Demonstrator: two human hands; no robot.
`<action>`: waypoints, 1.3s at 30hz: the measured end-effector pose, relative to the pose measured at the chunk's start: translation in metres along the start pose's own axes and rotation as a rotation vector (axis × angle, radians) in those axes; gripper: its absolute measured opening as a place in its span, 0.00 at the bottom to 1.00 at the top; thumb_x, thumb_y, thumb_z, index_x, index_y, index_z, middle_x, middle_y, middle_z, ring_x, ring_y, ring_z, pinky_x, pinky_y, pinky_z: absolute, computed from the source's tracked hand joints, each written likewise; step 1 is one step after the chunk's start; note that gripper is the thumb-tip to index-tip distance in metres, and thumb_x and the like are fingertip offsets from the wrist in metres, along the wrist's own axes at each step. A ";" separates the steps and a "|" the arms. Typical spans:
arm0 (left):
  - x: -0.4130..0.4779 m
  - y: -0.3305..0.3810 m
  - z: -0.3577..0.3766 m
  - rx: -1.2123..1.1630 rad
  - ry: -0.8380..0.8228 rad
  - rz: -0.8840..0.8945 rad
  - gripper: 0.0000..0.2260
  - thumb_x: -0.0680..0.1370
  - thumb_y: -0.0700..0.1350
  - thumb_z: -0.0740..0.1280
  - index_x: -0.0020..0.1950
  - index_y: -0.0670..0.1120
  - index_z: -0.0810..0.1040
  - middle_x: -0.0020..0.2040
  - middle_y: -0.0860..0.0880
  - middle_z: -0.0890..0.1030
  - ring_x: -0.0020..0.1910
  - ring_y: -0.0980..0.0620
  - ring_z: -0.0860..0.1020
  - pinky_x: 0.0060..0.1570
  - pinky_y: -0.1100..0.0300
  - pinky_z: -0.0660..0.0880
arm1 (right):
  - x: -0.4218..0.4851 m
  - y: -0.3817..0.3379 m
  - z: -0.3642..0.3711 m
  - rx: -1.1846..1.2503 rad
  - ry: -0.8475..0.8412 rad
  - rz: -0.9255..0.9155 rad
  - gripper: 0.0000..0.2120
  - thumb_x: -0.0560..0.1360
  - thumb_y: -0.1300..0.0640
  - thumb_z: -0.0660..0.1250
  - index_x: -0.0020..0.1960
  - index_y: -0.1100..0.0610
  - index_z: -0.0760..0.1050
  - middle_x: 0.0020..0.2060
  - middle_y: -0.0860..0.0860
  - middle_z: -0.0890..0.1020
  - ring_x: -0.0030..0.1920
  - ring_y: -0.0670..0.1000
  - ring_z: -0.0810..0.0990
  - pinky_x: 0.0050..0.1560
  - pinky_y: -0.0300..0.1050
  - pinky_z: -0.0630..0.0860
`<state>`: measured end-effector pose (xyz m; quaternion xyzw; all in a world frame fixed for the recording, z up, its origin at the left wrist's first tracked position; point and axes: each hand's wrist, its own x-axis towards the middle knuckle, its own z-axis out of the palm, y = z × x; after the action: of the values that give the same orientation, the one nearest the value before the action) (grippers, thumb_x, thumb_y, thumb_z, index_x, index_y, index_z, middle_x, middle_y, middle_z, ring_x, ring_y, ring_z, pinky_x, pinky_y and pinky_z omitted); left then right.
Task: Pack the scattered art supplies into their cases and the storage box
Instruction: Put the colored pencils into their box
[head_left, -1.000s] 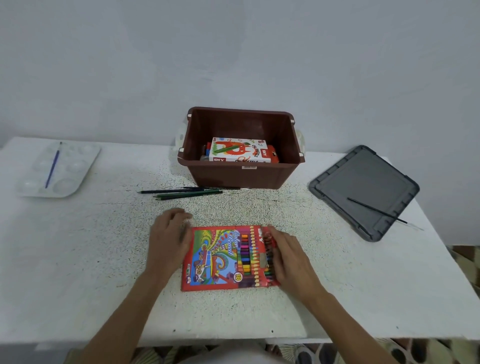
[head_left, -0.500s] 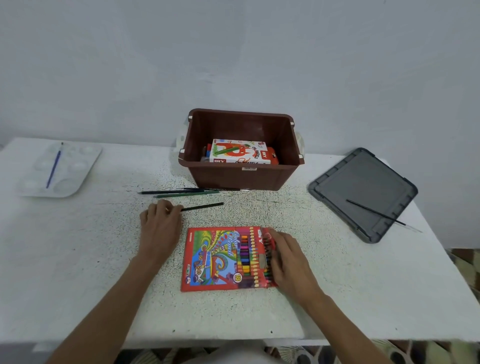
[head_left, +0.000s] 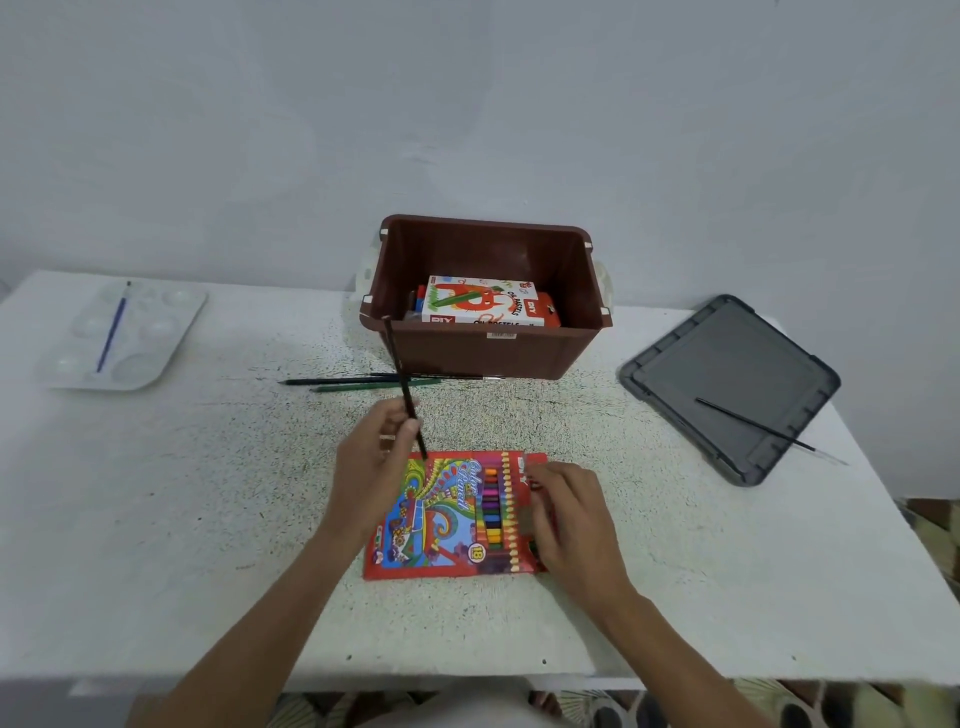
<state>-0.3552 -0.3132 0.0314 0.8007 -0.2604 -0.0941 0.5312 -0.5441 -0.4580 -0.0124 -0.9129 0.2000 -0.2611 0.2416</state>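
The left hand (head_left: 371, 467) pinches a black pencil (head_left: 402, 379) in its fingers (head_left: 387, 415), tilted above the pencil case (head_left: 441, 519), which lies flat near the front edge of the worktop (head_left: 208, 519); the right hand (head_left: 569, 514) grips the right end of the case with curled fingers; the task seems about half done; a pastel box (head_left: 483, 306) is already in the storage box (head_left: 457, 353) at the back edge; there remain the loose pencils (head_left: 363, 383) before it, the brush (head_left: 769, 428) on the lid (head_left: 727, 364), and the palette (head_left: 166, 322) with its blue brush (head_left: 111, 327).

Black pencil (head_left: 402, 382) in left hand (head_left: 371, 467) above red pencil case (head_left: 441, 514)
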 end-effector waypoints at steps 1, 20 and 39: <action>-0.003 0.003 0.003 -0.070 -0.039 -0.045 0.06 0.80 0.42 0.65 0.56 0.48 0.76 0.48 0.55 0.81 0.48 0.60 0.79 0.48 0.65 0.74 | 0.001 -0.004 0.001 0.011 0.012 -0.016 0.15 0.81 0.54 0.59 0.63 0.59 0.76 0.58 0.50 0.77 0.58 0.47 0.72 0.61 0.29 0.63; -0.024 0.001 0.020 -0.398 -0.226 -0.195 0.05 0.76 0.38 0.70 0.51 0.45 0.80 0.48 0.48 0.85 0.50 0.51 0.83 0.53 0.58 0.77 | 0.008 0.036 -0.016 -0.193 -0.029 -0.061 0.11 0.80 0.56 0.62 0.58 0.57 0.80 0.45 0.50 0.78 0.45 0.49 0.70 0.42 0.42 0.67; -0.015 -0.077 -0.010 0.329 0.025 0.128 0.02 0.78 0.43 0.69 0.49 0.48 0.79 0.49 0.55 0.76 0.48 0.57 0.76 0.46 0.63 0.70 | 0.022 0.068 -0.046 -0.493 0.027 -0.031 0.14 0.68 0.71 0.75 0.52 0.62 0.83 0.43 0.58 0.80 0.41 0.58 0.75 0.33 0.46 0.71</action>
<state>-0.3394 -0.2743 -0.0353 0.8598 -0.3161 -0.0061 0.4009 -0.5693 -0.5395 -0.0067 -0.9437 0.2469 -0.2202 0.0046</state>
